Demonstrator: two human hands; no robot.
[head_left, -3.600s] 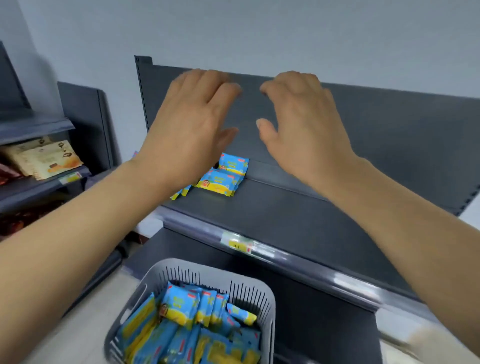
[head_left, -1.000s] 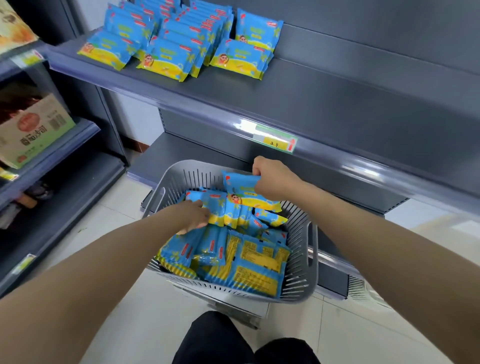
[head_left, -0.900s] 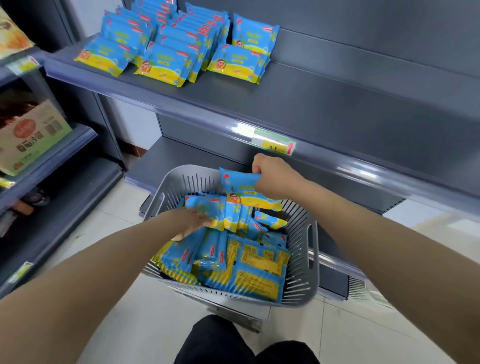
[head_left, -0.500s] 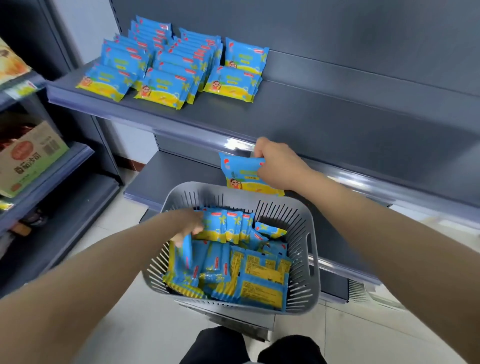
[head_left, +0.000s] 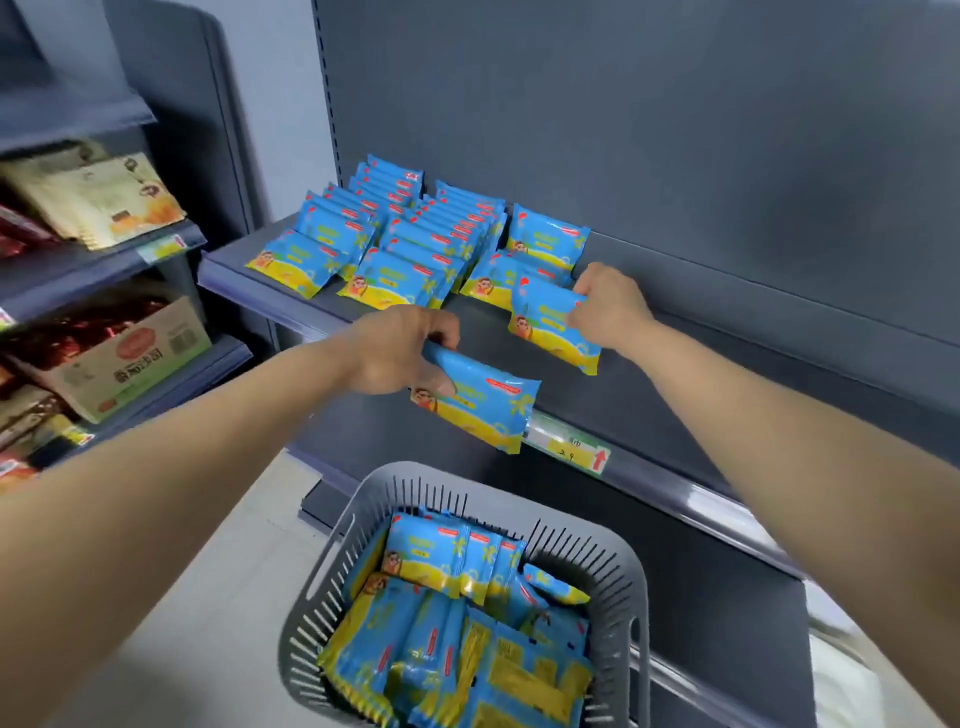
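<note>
A blue-and-yellow packet (head_left: 480, 410) is gripped at its upper left corner by the left hand (head_left: 397, 348). The fingers are curled over the top edge and the thumb is tucked underneath. The packet is held tilted in the air, in front of the shelf's front rail and above the basket, and its lower right corner is seen overlapping the price label (head_left: 571, 447).

A second packet (head_left: 550, 327) is pinched at its upper right end by the right hand (head_left: 608, 304), with the fingers closed tightly round the wrapper. It is held over the shelf (head_left: 727, 384), just in front of the rightmost row of goods — whether its lower edge touches the board cannot be told.

The stocked packets (head_left: 405, 234) are laid in three overlapping rows on the left part of the shelf, faces up. Only two are seen in the right row.

Below the shelf a grey slotted basket (head_left: 641, 587) is set, and spare packets (head_left: 452, 623) of the same kind are heaped inside it — some on edge, some lying with their yellow backs up.

To the left, a neighbouring rack is seen, on which a carton (head_left: 119, 358) and pale bags (head_left: 98, 202) are kept.
</note>
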